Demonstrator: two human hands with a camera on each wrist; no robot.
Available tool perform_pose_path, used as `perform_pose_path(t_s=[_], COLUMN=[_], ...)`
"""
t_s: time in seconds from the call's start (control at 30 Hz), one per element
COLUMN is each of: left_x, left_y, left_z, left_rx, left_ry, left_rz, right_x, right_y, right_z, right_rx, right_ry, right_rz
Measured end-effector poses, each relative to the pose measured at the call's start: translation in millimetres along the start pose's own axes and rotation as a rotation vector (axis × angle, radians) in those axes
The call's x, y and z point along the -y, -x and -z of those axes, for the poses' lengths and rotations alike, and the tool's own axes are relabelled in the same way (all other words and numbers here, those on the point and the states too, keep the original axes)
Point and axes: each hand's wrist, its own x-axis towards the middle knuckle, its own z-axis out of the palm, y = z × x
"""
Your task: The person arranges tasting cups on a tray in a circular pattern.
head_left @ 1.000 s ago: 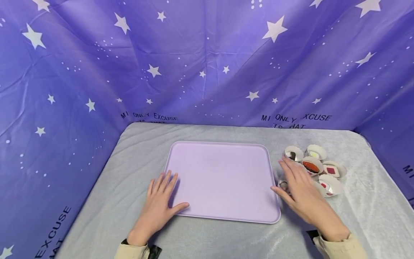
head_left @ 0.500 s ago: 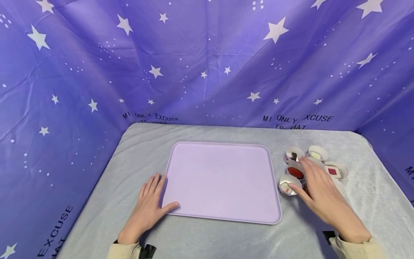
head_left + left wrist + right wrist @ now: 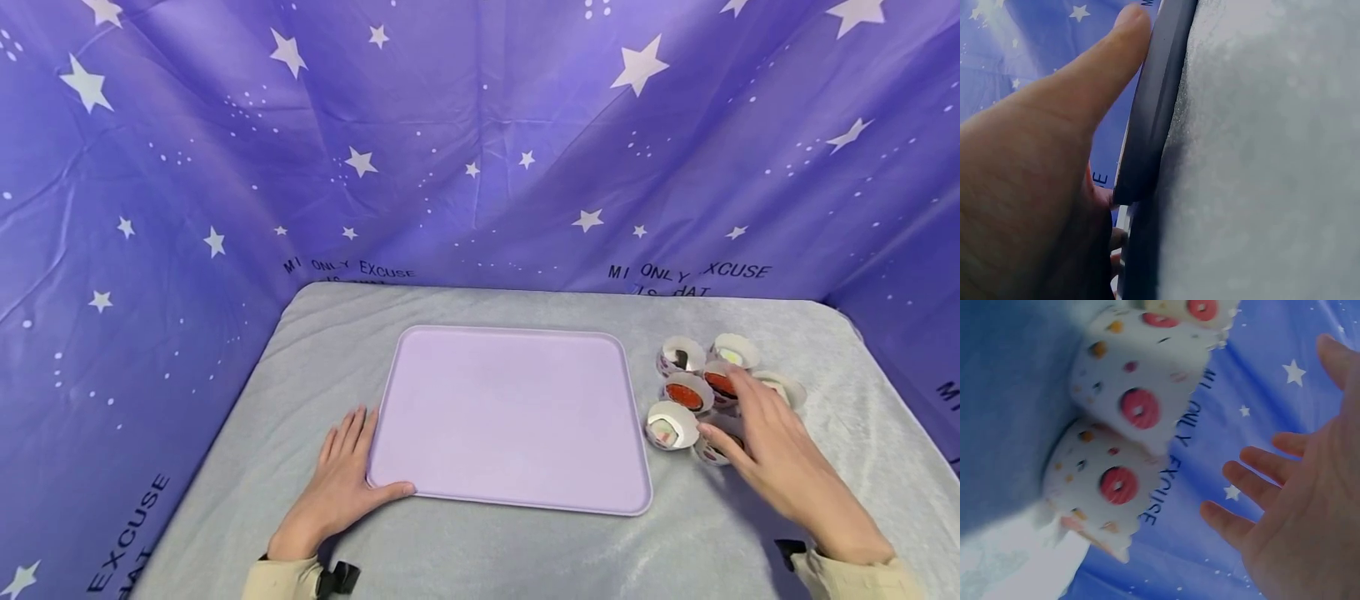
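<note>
Over on the left side, the left hand (image 3: pixel 337 483) sits at the near left corner of the pale purple rectangular tray (image 3: pixel 510 417), thumb along the near rim, fingers spread along the left one. The corner lies right in the fork between them! No clench here: the fingers are straight against the edge, and the left wrist view has the thumb lying close along the tray's side.

Across to the right, and the right hand (image 3: pixel 780 450) hangs over a cluster of white paper cups with scalloped rims (image 3: pixel 675 409), fingers stretched out, nothing gripped. The right wrist view shows pink ring prints on the cups and background between them and the fingers; whether the thumb brushes a rim, I cannot tell.

Now the cluster itself, just beside the tray's right edge: the front left cup, holding a pale round piece (image 3: pixel 663 432), lies just left of the thumb tip. Behind it, a cup with an orange-red oval piece (image 3: pixel 684 397); another such cup sits just beyond the fingertips. One cup is partly hidden under the thumb, one peeks out past the fingers, and everything rests on the grey plush cloth (image 3: pixel 315 358).
</note>
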Motion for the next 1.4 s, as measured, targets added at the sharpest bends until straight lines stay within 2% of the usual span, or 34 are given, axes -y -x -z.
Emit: perform_pose_path(t_s=[0.27,0.63,0.8,0.97,1.17,1.4], left_x=[1.8,1.1,1.2,1.4,0.8,-0.2], left_y=[0.2,3.5,3.0,1.3,0.7,1.0], left_z=[-1.5,-4.5,-6.1,-4.8,-4.1,-3.6], left_rx=[-0.013,-0.026,-0.029,-0.015,-0.006,0.006], left_ry=[-0.001,0.005,0.007,0.006,0.007,0.013], left_rz=[-0.045,-0.027,-0.029,-0.02,-0.02,-0.017], right_x=[-17,-33,-41,-47,-50,-56], right_y=[8,4,7,10,15,20], right_z=[3.2,15.7,18.4,19.4,21.7,20.3], right_rx=[-0.011,-0.051,-0.032,-0.037,-0.019,-0.036], right_ry=[-0.01,0.024,0.048,0.045,-0.009,-0.074], right_rz=[-0.036,-0.104,-0.155,-0.17,-0.218,-0.226])
